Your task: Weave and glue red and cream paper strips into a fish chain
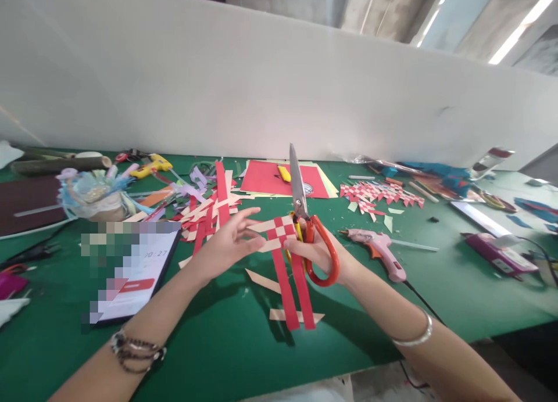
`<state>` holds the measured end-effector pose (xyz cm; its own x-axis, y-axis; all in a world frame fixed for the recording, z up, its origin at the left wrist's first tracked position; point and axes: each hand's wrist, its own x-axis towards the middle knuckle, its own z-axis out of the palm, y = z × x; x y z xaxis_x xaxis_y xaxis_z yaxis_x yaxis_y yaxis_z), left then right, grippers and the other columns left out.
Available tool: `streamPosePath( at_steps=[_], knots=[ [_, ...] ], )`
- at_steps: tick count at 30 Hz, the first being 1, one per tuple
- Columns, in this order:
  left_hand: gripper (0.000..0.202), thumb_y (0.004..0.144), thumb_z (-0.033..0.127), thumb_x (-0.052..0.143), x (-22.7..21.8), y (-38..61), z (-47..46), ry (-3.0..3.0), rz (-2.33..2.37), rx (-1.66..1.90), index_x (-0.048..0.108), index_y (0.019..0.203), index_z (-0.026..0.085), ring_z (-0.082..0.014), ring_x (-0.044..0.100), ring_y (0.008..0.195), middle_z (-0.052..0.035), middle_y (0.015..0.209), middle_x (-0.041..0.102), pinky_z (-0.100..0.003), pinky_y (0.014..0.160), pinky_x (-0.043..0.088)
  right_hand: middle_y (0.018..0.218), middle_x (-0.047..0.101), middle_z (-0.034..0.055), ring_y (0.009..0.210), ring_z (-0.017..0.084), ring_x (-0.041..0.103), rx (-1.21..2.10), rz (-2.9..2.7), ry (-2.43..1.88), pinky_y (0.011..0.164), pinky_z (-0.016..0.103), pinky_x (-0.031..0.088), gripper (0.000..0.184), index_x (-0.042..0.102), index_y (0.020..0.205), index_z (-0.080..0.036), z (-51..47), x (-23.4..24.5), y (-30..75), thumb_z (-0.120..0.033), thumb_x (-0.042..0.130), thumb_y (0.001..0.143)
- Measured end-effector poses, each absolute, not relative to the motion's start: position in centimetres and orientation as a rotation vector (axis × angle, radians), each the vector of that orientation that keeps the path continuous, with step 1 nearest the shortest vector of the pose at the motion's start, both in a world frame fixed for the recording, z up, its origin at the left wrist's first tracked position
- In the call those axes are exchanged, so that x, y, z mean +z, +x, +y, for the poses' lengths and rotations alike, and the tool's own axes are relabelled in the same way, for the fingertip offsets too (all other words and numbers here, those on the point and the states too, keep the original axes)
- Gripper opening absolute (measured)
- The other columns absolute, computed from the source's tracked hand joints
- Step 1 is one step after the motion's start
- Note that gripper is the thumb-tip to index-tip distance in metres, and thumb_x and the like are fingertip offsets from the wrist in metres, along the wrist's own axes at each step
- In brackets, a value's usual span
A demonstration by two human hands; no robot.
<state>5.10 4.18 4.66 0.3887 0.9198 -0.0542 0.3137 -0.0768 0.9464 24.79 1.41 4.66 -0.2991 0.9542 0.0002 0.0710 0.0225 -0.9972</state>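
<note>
My right hand (pixel 320 251) holds scissors (pixel 300 198) with orange-red and yellow handles, their blades pointing up and away. Its thumb also presses a small piece of woven paper strips (pixel 281 230), checked in red and pale pink. Two long red tails (pixel 285 291) hang from that piece towards me. At its left side, my left hand (pixel 233 239) has thumb and fingertips on the pale strip ends, with the index finger lifted away. Loose pale strips (pixel 264 280) lie on the table beneath.
A pile of red and pale strips (pixel 213 207) lies at left, near a phone (pixel 143 274). Red paper sheets (pixel 261 178) with a yellow cutter (pixel 284 173) are behind. At right are a pink glue gun (pixel 379 248) and woven pieces (pixel 383 193) on the green table (pixel 209 355).
</note>
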Motion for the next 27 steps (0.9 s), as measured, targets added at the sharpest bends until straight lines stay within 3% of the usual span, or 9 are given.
streamPosePath(
  at_steps=[2, 4, 8, 13, 18, 22, 27],
  knots=[
    [0.072, 0.067, 0.056, 0.063, 3.8, 5.5, 4.0, 1.380, 1.022, 0.733, 0.045, 0.126, 0.019, -0.0230, 0.063, 0.088, -0.0088, 0.100, 0.065, -0.038, 0.083, 0.049, 0.058, 0.042, -0.0055, 0.051, 0.006, 0.039, 1.410, -1.387, -1.058, 0.049, 0.021, 0.032, 0.021, 0.047, 0.070, -0.016, 1.7, 4.0, 24.8, -0.032, 0.060, 0.074],
    [0.061, 0.066, 0.056, 0.064, 2.9, 6.3, 3.5, 1.252, 0.984, 0.733, 0.058, 0.111, 0.015, -0.0207, 0.064, 0.077, -0.0072, 0.084, 0.068, -0.037, 0.079, 0.050, 0.058, 0.045, -0.0050, 0.051, 0.007, 0.041, 1.430, -1.310, -1.029, 0.050, 0.021, 0.034, 0.022, 0.049, 0.070, -0.016, 1.9, 3.4, 24.6, -0.033, 0.062, 0.073],
    [0.039, 0.073, 0.052, 0.060, 1.8, 7.8, 2.8, 1.256, 0.955, 0.710, 0.070, 0.081, 0.015, -0.0221, 0.066, 0.078, -0.0079, 0.081, 0.072, -0.036, 0.081, 0.050, 0.058, 0.047, -0.0053, 0.050, 0.007, 0.042, 1.471, -1.255, -0.982, 0.049, 0.021, 0.034, 0.026, 0.046, 0.067, -0.017, 2.0, 3.1, 24.4, -0.035, 0.065, 0.072],
    [0.036, 0.077, 0.050, 0.055, 2.0, 7.7, 2.7, 1.468, 1.100, 0.815, 0.073, 0.079, 0.019, -0.0249, 0.067, 0.080, -0.0061, 0.079, 0.074, -0.033, 0.073, 0.052, 0.054, 0.041, -0.0068, 0.047, 0.006, 0.039, 1.389, -1.387, -1.053, 0.048, 0.021, 0.033, 0.033, 0.042, 0.064, -0.018, 1.9, 3.0, 24.9, -0.042, 0.060, 0.076],
    [0.037, 0.073, 0.050, 0.060, 3.3, 6.2, 3.4, 1.521, 1.275, 1.073, 0.073, 0.083, 0.017, -0.0248, 0.065, 0.088, -0.0058, 0.085, 0.074, -0.030, 0.076, 0.050, 0.059, 0.039, -0.0049, 0.049, 0.009, 0.037, 1.259, -1.699, -1.209, 0.049, 0.024, 0.033, 0.042, 0.040, 0.070, -0.019, 1.7, 3.1, 26.6, -0.059, 0.039, 0.083],
    [0.038, 0.071, 0.050, 0.062, 3.7, 4.8, 4.3, 1.379, 1.269, 1.296, 0.072, 0.084, 0.016, -0.0212, 0.066, 0.077, -0.0056, 0.081, 0.073, -0.028, 0.070, 0.051, 0.068, 0.040, -0.0033, 0.059, 0.011, 0.036, 0.847, -2.095, -1.307, 0.056, 0.025, 0.032, 0.039, 0.034, 0.075, -0.021, 1.2, 3.7, 27.4, -0.058, 0.042, 0.082],
    [0.032, 0.073, 0.047, 0.064, 3.4, 3.3, 5.0, 1.279, 1.184, 1.486, 0.071, 0.085, 0.018, -0.0165, 0.065, 0.071, -0.0030, 0.076, 0.072, -0.025, 0.065, 0.051, 0.066, 0.042, -0.0037, 0.054, 0.010, 0.032, 0.543, -2.293, -1.465, 0.052, 0.023, 0.025, 0.044, 0.030, 0.070, -0.021, 0.9, 4.0, 27.4, -0.060, 0.048, 0.077]
  ],
)
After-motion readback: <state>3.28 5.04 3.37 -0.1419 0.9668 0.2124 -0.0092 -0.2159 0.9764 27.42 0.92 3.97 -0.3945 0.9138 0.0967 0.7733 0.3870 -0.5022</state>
